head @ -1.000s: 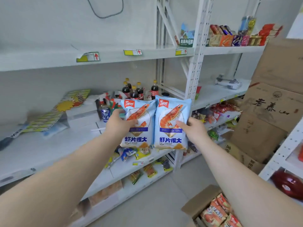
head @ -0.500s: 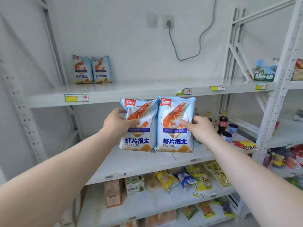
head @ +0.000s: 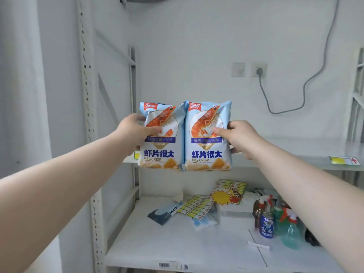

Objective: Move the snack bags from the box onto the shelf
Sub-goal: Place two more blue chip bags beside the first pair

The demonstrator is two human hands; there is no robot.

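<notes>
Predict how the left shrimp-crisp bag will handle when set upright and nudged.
The left bag looks puffed, and the left hand holds it by one edge: probably light. Its glossy film may be slippery. Tall on a narrow base, it would likely tip.

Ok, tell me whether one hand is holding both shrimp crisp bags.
No: the left hand grips the left bag at its outer edge and the right hand grips the right bag, one bag per hand.

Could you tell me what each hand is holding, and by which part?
The left hand grips the left snack bag at its left edge; the right hand grips the right snack bag at its right edge.
</notes>
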